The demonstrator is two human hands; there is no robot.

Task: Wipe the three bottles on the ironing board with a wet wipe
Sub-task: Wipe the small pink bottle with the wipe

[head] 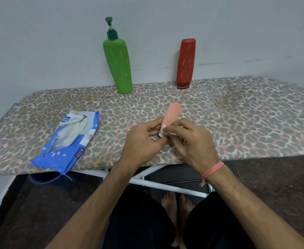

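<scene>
— Where is the pink bottle [172, 112]?
— Above the ironing board [237, 112] — the left hand [140, 142] grips its base, while the right hand [192, 141] pinches a wet wipe [163, 129] against it.

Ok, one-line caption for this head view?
Both hands wipe a pink bottle over the ironing board; green and red bottles wait.

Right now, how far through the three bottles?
In hand: the left hand holds the small pink bottle while the right hand rubs a white wet wipe on its lower end. Left, as far as shows: green pump bottle and red bottle, upright by the wall; whether they're wiped, can't tell.
</scene>
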